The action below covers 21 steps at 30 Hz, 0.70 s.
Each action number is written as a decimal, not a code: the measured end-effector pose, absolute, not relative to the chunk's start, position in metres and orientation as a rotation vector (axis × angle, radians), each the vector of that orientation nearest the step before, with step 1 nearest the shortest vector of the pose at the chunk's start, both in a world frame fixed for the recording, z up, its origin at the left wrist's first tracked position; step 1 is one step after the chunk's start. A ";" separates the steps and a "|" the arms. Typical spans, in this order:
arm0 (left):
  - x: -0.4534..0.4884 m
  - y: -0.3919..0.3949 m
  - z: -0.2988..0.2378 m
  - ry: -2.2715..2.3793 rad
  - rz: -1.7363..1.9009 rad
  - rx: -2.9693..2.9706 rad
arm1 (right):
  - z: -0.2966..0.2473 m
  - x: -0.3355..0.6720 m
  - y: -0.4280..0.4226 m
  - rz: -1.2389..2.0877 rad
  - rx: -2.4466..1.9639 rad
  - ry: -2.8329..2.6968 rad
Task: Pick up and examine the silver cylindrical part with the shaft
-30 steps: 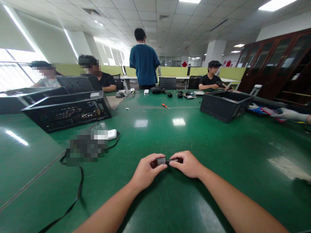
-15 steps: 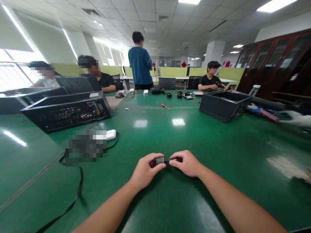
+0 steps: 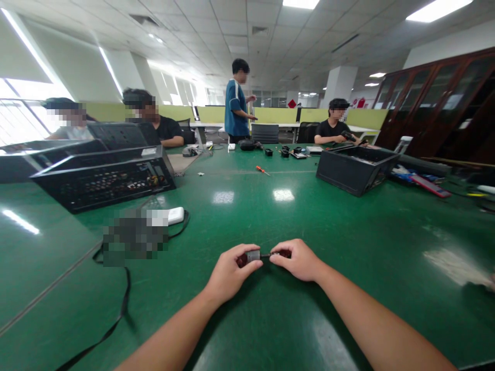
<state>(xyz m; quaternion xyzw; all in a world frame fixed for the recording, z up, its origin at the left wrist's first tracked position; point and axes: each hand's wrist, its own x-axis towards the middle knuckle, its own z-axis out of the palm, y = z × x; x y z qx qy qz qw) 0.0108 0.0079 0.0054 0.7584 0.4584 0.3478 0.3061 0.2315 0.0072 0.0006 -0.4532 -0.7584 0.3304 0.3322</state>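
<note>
Low over the green table, both my hands hold what looks like a motor rotor, lying sideways with a grey cylindrical core and dark reddish-brown windings. My left hand is closed around the core end, thumb below and fingers above. A thin shaft runs rightward to my right hand, whose thumb and fingers pinch the other end, where more reddish-brown shows. My fingers partly cover both ends.
Open black computer cases stand at left, and another black case at right. A black strap trails from a blurred item beside a white box. An orange screwdriver lies farther back. Several people are around the table.
My hands and the rotor stay almost still. The standing person in blue has turned and shifted right. A pale shape at the right edge has moved away, uncovering a reddish flat item.
</note>
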 end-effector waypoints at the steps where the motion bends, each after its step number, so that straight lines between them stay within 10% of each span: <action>1: 0.011 0.008 0.005 1.215 0.918 2.009 | 0.000 0.232 0.007 0.868 -1.183 -1.981; 21: 0.011 0.007 0.008 1.219 0.927 1.998 | -0.004 0.237 0.012 0.981 -1.183 -1.955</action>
